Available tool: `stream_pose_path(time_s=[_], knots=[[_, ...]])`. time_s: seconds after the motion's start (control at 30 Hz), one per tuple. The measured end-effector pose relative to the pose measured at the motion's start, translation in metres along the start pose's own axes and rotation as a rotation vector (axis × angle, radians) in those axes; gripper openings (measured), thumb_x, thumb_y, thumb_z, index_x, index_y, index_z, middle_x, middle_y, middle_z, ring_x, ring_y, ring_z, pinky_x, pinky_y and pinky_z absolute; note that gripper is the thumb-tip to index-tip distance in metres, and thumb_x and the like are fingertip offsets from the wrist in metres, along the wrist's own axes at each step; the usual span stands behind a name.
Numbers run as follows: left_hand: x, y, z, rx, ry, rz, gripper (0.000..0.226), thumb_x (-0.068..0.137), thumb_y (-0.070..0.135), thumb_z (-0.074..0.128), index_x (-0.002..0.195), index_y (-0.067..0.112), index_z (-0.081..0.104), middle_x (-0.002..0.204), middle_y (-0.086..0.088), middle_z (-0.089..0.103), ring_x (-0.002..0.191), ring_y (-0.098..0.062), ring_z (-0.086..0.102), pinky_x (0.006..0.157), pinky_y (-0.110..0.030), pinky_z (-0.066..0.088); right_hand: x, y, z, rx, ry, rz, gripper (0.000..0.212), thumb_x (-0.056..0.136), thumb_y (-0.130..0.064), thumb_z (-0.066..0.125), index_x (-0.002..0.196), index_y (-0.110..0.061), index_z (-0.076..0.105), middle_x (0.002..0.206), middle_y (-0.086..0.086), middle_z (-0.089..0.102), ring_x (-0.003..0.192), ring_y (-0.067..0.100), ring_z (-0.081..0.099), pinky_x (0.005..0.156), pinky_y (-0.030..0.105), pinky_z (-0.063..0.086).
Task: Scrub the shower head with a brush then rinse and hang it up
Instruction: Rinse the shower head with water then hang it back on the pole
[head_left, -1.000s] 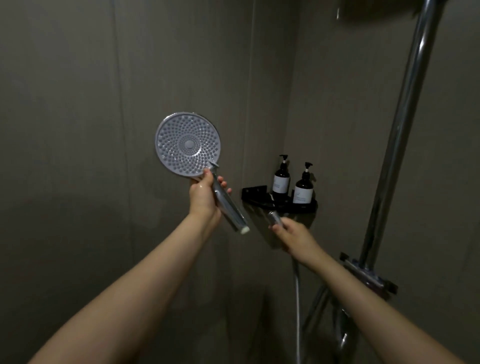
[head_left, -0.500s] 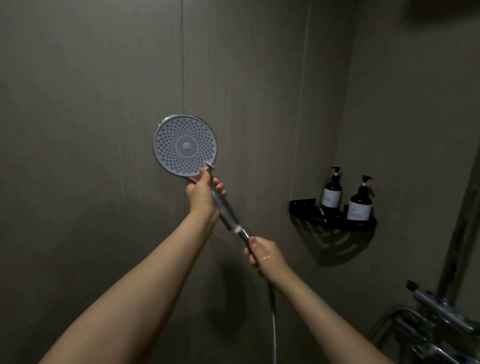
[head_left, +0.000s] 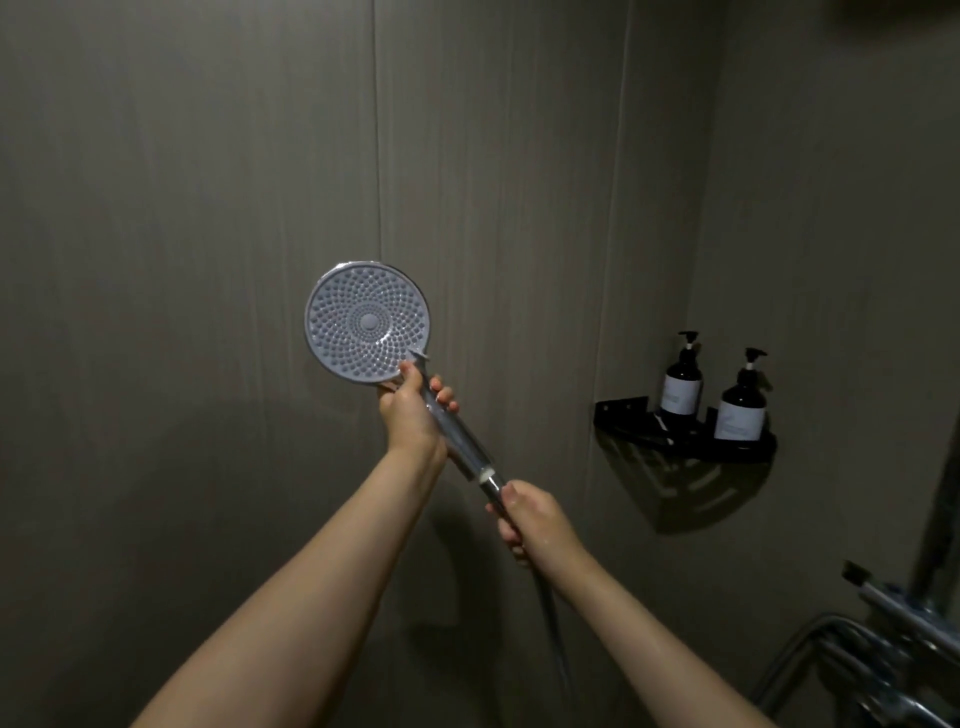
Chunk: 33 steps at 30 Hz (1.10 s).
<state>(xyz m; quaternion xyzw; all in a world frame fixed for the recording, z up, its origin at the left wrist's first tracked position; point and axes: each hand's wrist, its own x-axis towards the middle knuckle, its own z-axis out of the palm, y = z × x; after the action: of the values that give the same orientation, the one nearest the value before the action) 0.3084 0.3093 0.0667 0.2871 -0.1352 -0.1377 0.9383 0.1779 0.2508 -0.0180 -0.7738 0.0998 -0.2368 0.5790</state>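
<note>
Left hand wrapped tight round the upper handle of the shower head, thumb up against the neck just under the round face, fingertips curling round the far side. Spray face tilted up and away above that hand, nozzle side turned to the camera, its rim free of the grey wall panels behind, with bare wall all round the disc. Right hand lower and to the right of the left, fingers closed round the hose right at the chrome coupling below the handle's white ring. Hose dropping straight down from under that hand. Off to the right of the right hand, well apart, black corner shelf with 2 dark pump bottles standing upright side by side. Lower right, beyond the right forearm, chrome mixer fittings and pipes at the frame edge. Open air between both hands and the shelf
</note>
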Motion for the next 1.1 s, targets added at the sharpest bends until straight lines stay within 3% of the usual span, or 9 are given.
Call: stream_pose_path(time_s=[0.13,0.27,0.37,0.47,0.6,0.73,0.9,1.0,1.1], knots=[[-0.003,-0.001,-0.007,0.004,-0.006,0.001,0.022,0.097,0.026,0.042,0.077,0.017,0.041,0.052,0.0,0.043,0.033,-0.006,0.04,0.037,-0.014,0.035,0.002,0.001,0.004,0.047,-0.005,0.141,0.041,0.101,-0.031,0.027,0.068,-0.016,0.047,0.048,-0.005,0.038,0.038,0.006,0.031,0.035,0.015,0.025],[-0.007,-0.002,-0.009,0.048,-0.025,0.014,0.022,0.098,0.026,0.04,0.078,0.016,0.04,0.058,-0.003,0.039,0.033,-0.006,0.039,0.037,-0.014,0.034,0.003,0.007,0.003,0.428,-0.162,0.35,0.045,0.098,-0.045,0.028,0.072,-0.014,0.046,0.041,-0.008,0.036,0.029,0.003,0.026,0.028,0.014,0.02],[-0.01,0.001,-0.011,0.05,-0.01,0.004,0.021,0.098,0.026,0.041,0.08,0.016,0.041,0.059,-0.003,0.04,0.033,-0.006,0.04,0.038,-0.014,0.035,0.001,0.012,0.005,0.297,-0.095,0.206,0.022,0.095,-0.036,0.045,0.081,-0.02,0.043,0.053,-0.005,0.043,0.032,0.003,0.034,0.031,0.015,0.026],[-0.012,0.0,-0.013,0.049,0.022,-0.005,0.023,0.098,0.026,0.041,0.077,0.016,0.041,0.058,-0.002,0.041,0.033,-0.006,0.041,0.038,-0.013,0.036,-0.001,0.017,0.008,0.031,0.05,0.054,0.019,0.094,-0.025,0.051,0.076,-0.022,0.047,0.054,-0.006,0.047,0.034,-0.001,0.04,0.034,0.015,0.03],[-0.018,-0.006,-0.014,0.038,0.021,-0.031,0.025,0.097,0.026,0.042,0.074,0.016,0.042,0.048,0.001,0.045,0.032,-0.007,0.041,0.037,-0.013,0.036,-0.005,0.016,0.013,0.121,0.17,0.122,0.039,0.1,-0.035,0.032,0.074,-0.017,0.054,0.041,-0.008,0.046,0.027,-0.001,0.036,0.03,0.012,0.026],[-0.018,-0.009,-0.009,0.028,0.009,-0.017,0.027,0.097,0.026,0.042,0.072,0.015,0.041,0.04,0.004,0.045,0.03,-0.007,0.039,0.035,-0.013,0.035,-0.011,0.016,0.009,0.068,0.134,0.04,0.016,0.095,-0.032,0.047,0.084,-0.02,0.045,0.063,-0.004,0.048,0.033,-0.003,0.041,0.034,0.014,0.029],[-0.02,-0.014,-0.007,0.01,0.007,-0.033,0.026,0.098,0.025,0.041,0.073,0.015,0.039,0.04,0.003,0.044,0.029,-0.007,0.038,0.035,-0.012,0.034,-0.007,0.015,0.004,0.014,0.304,-0.029,0.036,0.099,-0.026,0.039,0.065,-0.017,0.049,0.058,0.0,0.047,0.048,0.009,0.046,0.036,0.01,0.032],[-0.021,-0.016,-0.006,-0.001,0.018,-0.04,0.027,0.098,0.025,0.042,0.072,0.016,0.04,0.043,0.002,0.043,0.03,-0.007,0.038,0.036,-0.012,0.034,-0.01,0.019,0.001,0.027,0.19,-0.073,0.013,0.092,-0.026,0.053,0.082,-0.024,0.047,0.074,-0.003,0.053,0.057,0.003,0.051,0.043,0.009,0.038],[-0.021,-0.016,-0.004,-0.006,0.021,-0.038,0.027,0.097,0.025,0.042,0.072,0.015,0.042,0.04,0.004,0.044,0.03,-0.007,0.039,0.036,-0.013,0.035,-0.01,0.025,-0.003,-0.04,0.212,-0.145,0.016,0.086,-0.016,0.063,0.08,-0.022,0.05,0.073,-0.004,0.054,0.063,0.005,0.052,0.05,0.006,0.041]])
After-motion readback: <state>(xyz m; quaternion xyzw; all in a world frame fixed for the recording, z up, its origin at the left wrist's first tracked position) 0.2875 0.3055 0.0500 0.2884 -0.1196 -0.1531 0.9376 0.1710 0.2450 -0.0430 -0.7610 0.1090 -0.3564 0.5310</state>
